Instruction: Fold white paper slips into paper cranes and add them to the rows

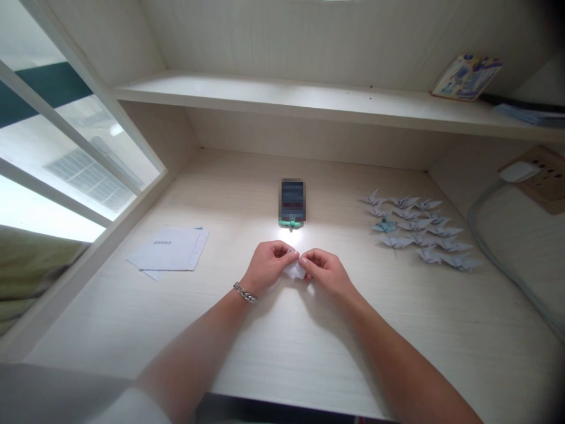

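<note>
Bare forearms reach out over the pale wood-grain tabletop — past them lie loose white sheets to the left, rows of paper origami cranes to the right, and a phone straight ahead. Both hands are closed in a pinch — the left hand and right hand grip a small folded white paper between them, just in front of the phone.

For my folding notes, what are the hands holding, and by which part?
The left hand and right hand pinch a folded white paper between their fingertips, by its opposite sides.
</note>
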Demonstrator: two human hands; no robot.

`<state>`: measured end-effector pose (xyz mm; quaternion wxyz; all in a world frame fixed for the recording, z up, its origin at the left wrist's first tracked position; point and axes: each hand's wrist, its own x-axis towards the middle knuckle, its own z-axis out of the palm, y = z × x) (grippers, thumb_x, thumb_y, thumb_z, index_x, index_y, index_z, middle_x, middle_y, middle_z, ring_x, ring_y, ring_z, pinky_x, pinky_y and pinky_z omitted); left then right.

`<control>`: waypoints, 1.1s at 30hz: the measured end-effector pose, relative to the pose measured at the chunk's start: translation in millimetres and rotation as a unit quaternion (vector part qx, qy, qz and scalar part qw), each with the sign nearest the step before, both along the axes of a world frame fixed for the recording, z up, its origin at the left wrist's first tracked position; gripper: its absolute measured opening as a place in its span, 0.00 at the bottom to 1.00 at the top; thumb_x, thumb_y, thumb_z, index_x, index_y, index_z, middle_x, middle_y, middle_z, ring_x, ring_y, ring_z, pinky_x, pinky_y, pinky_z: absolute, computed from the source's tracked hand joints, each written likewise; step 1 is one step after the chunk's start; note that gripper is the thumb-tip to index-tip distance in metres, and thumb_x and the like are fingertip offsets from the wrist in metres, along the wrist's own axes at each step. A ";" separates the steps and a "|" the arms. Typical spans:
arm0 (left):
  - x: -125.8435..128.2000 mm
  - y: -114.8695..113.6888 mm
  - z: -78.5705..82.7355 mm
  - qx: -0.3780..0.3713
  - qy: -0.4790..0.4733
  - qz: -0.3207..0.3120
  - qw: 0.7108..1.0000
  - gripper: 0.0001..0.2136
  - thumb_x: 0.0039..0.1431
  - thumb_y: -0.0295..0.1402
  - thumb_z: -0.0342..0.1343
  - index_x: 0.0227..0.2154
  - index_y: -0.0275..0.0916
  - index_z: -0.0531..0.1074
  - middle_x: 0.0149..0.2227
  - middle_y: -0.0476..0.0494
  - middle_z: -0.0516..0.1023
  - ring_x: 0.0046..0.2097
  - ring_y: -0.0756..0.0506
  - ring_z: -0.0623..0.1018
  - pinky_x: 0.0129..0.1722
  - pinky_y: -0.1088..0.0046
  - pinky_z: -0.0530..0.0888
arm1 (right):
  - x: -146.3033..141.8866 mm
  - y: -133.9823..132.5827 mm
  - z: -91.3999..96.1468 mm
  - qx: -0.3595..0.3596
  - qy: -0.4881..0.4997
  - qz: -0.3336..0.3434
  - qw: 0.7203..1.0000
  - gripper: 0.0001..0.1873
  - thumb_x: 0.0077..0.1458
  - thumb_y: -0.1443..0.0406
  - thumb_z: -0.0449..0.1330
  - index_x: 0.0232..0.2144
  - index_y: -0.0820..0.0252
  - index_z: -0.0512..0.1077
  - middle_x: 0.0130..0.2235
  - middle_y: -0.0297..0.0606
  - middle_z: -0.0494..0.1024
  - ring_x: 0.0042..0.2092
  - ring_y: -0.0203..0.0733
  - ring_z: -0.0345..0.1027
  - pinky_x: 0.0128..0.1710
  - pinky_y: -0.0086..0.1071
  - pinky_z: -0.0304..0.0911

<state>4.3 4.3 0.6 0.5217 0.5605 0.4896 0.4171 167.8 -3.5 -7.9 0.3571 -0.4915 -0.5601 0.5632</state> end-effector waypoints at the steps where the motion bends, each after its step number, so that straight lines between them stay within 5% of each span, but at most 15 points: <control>1: 0.3 -0.5 -0.5 0.000 0.004 -0.008 1.000 0.11 0.48 0.38 0.56 0.22 0.34 0.72 0.23 0.47 0.72 0.27 0.51 0.70 0.26 0.76 0.65 | -0.2 -0.4 0.0 0.009 -0.010 -0.006 1.000 0.13 0.48 0.57 0.58 0.26 0.62 0.71 0.24 0.36 0.72 0.25 0.37 0.64 0.26 0.31 0.59; 16: 4.1 -2.9 -0.9 -0.005 0.025 -0.022 0.999 0.10 0.49 0.38 0.56 0.23 0.35 0.74 0.25 0.45 0.75 0.29 0.50 0.71 0.28 0.75 0.66 | -3.0 -0.9 2.2 0.034 -0.064 -0.043 0.996 0.09 0.46 0.62 0.56 0.22 0.61 0.72 0.23 0.36 0.72 0.26 0.38 0.63 0.25 0.30 0.56; 27: -19.8 13.4 -4.9 -0.038 -0.060 0.105 0.992 0.13 0.45 0.40 0.59 0.26 0.32 0.73 0.26 0.42 0.75 0.28 0.48 0.73 0.28 0.73 0.69 | 5.3 1.6 -1.2 0.011 -0.025 -0.061 0.998 0.05 0.43 0.67 0.55 0.19 0.61 0.70 0.22 0.36 0.72 0.24 0.37 0.62 0.25 0.30 0.57; 33: -3.9 5.2 -2.9 -0.029 -0.045 0.035 0.998 0.12 0.46 0.40 0.58 0.24 0.33 0.73 0.25 0.45 0.74 0.26 0.51 0.70 0.25 0.76 0.66 | 0.2 0.7 2.8 0.016 0.001 -0.042 0.999 0.10 0.47 0.59 0.57 0.24 0.61 0.70 0.23 0.35 0.70 0.26 0.37 0.63 0.27 0.31 0.58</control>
